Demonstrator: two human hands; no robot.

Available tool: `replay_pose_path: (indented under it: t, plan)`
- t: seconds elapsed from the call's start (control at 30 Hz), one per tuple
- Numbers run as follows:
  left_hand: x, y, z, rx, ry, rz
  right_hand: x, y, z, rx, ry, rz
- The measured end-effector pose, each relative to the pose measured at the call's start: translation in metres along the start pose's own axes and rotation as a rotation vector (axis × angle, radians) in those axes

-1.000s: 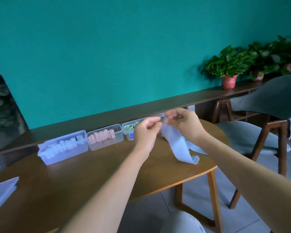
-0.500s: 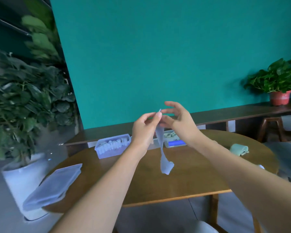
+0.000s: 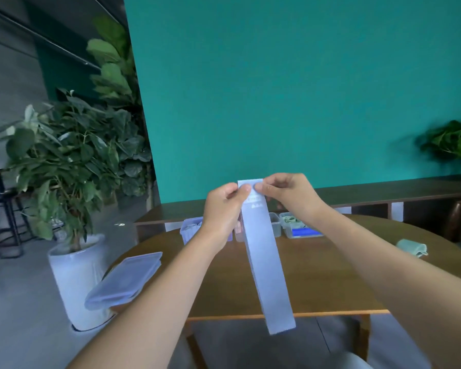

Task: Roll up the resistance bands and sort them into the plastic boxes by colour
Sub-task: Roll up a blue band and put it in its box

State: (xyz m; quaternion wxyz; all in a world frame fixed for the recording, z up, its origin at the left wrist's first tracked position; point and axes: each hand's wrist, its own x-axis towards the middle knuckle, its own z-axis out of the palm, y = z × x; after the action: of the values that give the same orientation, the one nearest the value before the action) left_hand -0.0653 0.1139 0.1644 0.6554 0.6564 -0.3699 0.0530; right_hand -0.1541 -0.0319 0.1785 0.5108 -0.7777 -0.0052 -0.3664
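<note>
Two big things frame the work: a round wooden surface (image 3: 317, 275) and, at its far edge, a row of clear plastic boxes (image 3: 300, 227), partly hidden behind the hands, with rolled bands inside that are too small to sort out by colour beyond a pale blue lot on the left and a green lot on the right. A stack of box lids (image 3: 125, 279) lies at the near left edge, overhanging it a little. Above the middle of the surface hangs the pale blue resistance band (image 3: 266, 265), flat and untwisted, its lower end dangling free past the near edge. Its top end is held up in the air by both hands: the left hand (image 3: 222, 209) pinches the left corner between thumb and forefinger, and the right hand (image 3: 285, 194) pinches the right corner, so the two hands are close together with only the band's width between them. A loosely folded green band (image 3: 411, 247) waits at the right. From here I judge the roll is about to start at the top, and the risks are plain: a first turn begun crooked would make the roll run off sideways into a cone, a slack pinch could let the smooth strip slip and unwind, and the hanging tail may swing and twist.
</note>
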Motion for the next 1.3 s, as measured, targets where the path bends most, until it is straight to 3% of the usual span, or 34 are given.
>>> replay_pose_path:
  t: [0.2, 0.47, 1.0, 1.3]
  plan:
    - [-0.004, -0.035, -0.015, 0.047, -0.003, -0.043, 0.004, 0.036, 0.020, 0.023, -0.138, 0.112]
    - [0.007, -0.145, -0.016, 0.207, -0.042, -0.196, 0.014, 0.135, 0.058, -0.014, -0.234, 0.248]
    - [0.075, -0.286, -0.005, 0.326, -0.120, -0.299, 0.072, 0.283, 0.088, -0.021, -0.202, 0.408]
    - [0.101, -0.335, 0.001, 0.325, -0.061, -0.334, 0.094, 0.327, 0.106, -0.228, -0.155, 0.409]
